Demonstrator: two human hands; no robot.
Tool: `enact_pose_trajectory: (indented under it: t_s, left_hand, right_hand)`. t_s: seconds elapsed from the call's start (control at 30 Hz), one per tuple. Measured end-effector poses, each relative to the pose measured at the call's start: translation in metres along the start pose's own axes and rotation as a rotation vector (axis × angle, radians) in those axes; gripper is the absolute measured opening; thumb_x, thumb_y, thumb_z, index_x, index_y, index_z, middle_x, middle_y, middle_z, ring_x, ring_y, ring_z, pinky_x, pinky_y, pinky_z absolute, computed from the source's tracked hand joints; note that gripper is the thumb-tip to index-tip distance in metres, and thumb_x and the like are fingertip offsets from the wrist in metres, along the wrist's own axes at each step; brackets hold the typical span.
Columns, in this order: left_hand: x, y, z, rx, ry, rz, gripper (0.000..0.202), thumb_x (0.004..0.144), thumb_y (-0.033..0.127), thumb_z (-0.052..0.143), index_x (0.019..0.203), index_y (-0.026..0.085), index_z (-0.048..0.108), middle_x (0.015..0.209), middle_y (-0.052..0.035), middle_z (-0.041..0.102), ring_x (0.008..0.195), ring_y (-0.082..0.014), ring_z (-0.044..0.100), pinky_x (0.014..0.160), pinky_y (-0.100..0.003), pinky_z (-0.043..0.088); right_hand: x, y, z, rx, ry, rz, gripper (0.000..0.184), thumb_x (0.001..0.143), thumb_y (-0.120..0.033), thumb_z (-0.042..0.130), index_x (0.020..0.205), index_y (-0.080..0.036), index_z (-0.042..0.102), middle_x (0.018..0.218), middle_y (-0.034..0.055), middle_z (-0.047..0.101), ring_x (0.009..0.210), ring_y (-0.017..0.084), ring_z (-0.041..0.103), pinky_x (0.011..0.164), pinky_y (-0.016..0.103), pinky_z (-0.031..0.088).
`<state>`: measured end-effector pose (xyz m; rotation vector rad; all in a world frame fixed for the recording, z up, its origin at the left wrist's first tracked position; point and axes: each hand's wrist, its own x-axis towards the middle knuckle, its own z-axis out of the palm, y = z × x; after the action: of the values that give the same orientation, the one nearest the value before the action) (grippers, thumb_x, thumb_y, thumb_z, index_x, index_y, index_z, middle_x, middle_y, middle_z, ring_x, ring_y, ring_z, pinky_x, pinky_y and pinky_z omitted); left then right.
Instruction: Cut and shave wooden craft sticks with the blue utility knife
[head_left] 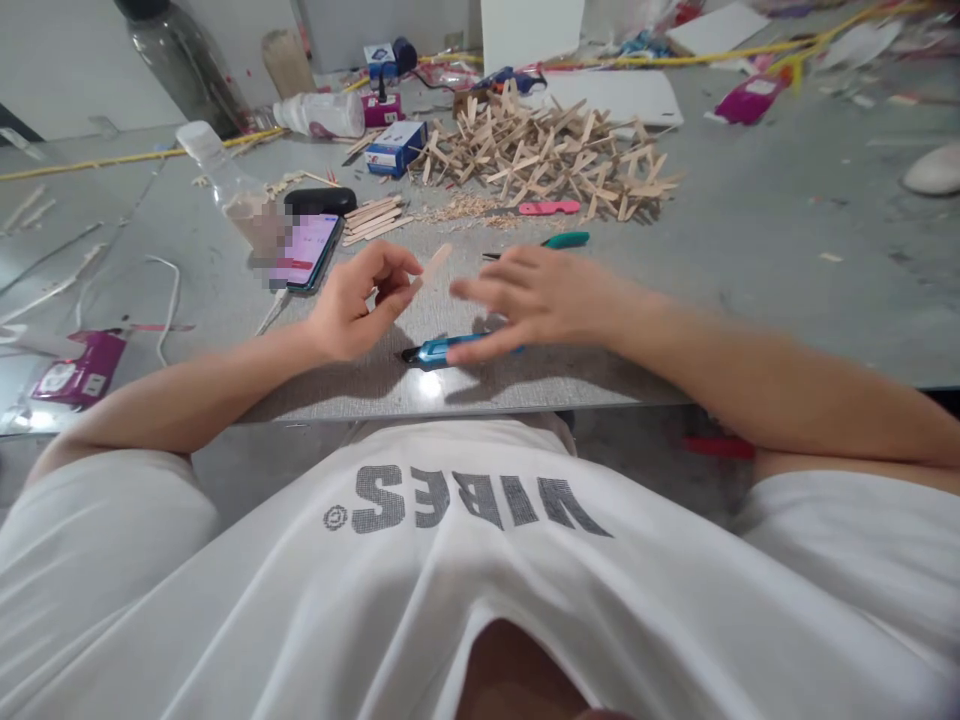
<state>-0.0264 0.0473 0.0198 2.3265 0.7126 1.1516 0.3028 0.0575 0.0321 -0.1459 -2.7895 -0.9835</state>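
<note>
I sit at a grey table [780, 270], forearms resting toward its near edge. My left hand [358, 305] pinches one pale wooden stick [436, 263] between thumb and fingertips; it points up and away from me, toward the gap between my hands. My right hand [544, 295] is blurred, its fingers spread and apparently holding nothing. It hangs over the handle of a blue cutter [436, 351] lying near the table edge; I cannot tell whether a finger touches it. Just beyond that hand lies a green-handled tool [568, 240], partly hidden by it.

Ahead of me is a large heap [551, 150] of sticks, many seeming crossed or joined at angles, so I judge much of the work done. To its left, a small row of plain sticks [373, 218] lies flat beside a phone [313, 252]; these look unworked, and I take them, with the one in my grip, as what is left. I cannot tell whether the held stick has been cut. Chips [466, 208] lie before the heap, beside a pink tool [550, 208], suggesting that cutting has been part of this.
</note>
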Motion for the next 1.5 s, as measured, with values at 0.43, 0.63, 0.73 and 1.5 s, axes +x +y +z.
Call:
enact_pose_trajectory:
  t_s: [0.43,0.63,0.73,1.5]
  left_hand:
    - [0.005,-0.017,0.003,-0.157,0.145,-0.116,0.041,0.103,0.066,0.074,0.106,0.026,0.067,0.081,0.0013,0.067,0.064,-0.0110,0.057,0.056,-0.032,0.045]
    - [-0.002,0.023,0.007,0.067,-0.109,-0.338,0.016,0.088,0.039,0.072,0.088,0.023,0.069,0.069,0.0024,0.066,0.060,-0.0121,0.057,0.060,-0.030,0.045]
    - [-0.007,0.044,0.015,0.172,-0.379,-0.425,0.013,0.087,0.035,0.069,0.084,0.023,0.072,0.067,0.0023,0.069,0.061,-0.0131,0.058,0.064,-0.031,0.044]
    - [-0.010,0.010,0.020,0.409,-0.611,0.045,0.062,0.104,0.078,0.053,0.147,0.040,0.075,0.157,-0.0128,0.070,0.141,-0.0447,0.058,0.118,-0.066,0.038]
  right_hand:
    - [0.013,-0.015,0.005,0.260,0.160,-0.064,0.026,0.120,-0.016,0.047,0.131,-0.024,0.068,0.148,0.0058,0.077,0.094,0.016,0.070,0.083,0.036,0.051]
    - [-0.002,-0.012,0.042,0.883,0.636,0.391,0.038,0.124,-0.053,0.038,0.149,-0.028,0.053,0.136,0.0100,0.076,0.074,0.015,0.067,0.069,0.031,0.058]
    - [-0.001,-0.019,0.049,1.163,0.833,0.699,0.038,0.123,-0.056,0.035,0.148,-0.032,0.051,0.117,0.0050,0.077,0.068,0.016,0.064,0.058,0.030,0.053]
    - [-0.002,-0.015,0.020,1.239,0.299,0.719,0.049,0.107,-0.070,0.069,0.098,-0.022,0.069,0.085,0.0047,0.070,0.073,0.018,0.060,0.069,0.035,0.052]
